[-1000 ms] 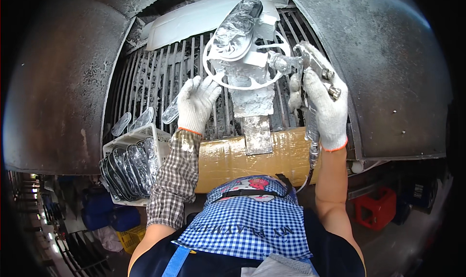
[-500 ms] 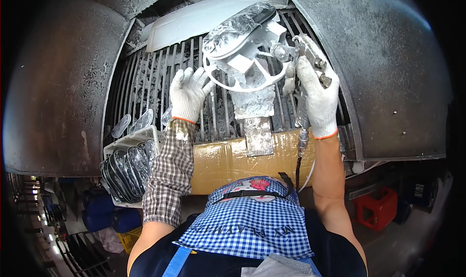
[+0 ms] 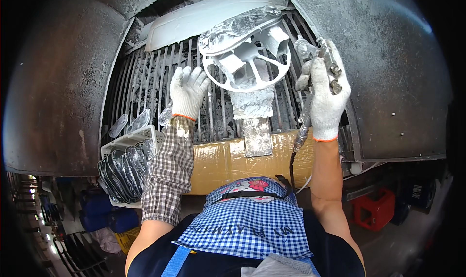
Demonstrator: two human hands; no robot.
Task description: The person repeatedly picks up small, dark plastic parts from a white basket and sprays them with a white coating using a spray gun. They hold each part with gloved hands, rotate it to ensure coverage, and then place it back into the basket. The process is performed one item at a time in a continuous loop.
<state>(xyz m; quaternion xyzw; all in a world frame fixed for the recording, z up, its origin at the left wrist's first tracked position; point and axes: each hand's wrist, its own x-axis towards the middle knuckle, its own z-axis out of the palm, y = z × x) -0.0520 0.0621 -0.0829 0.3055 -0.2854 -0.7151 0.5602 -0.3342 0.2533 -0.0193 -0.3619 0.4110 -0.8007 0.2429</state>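
Observation:
In my gloved right hand (image 3: 327,95) is a spray gun (image 3: 306,49), its nozzle end up and to the left, its hose trailing down toward my apron. A white-coated spoked turntable (image 3: 257,63) stands in front of me on a crusted metal support (image 3: 252,103). On its blocks rests a tilted oval piece (image 3: 238,32) covered in clear, crinkled plastic, with a white edge. My gloved left hand (image 3: 188,92) is open, fingers stretched up, beside the turntable's left rim; whether it touches the rim I cannot tell.
A white basket (image 3: 131,138) of plastic-wrapped, dark-rimmed oval pieces (image 3: 126,175) stands left of my left forearm. Metal bars (image 3: 145,78) lie under the turntable. Booth walls (image 3: 58,83) rise both sides. Taped cardboard (image 3: 213,165) covers the front edge; a red stool (image 3: 374,209) is low right.
The turntable has rotated, so the oval piece on it now lies at a flatter angle. My right hand has moved the spray gun to the right, away from the turntable.

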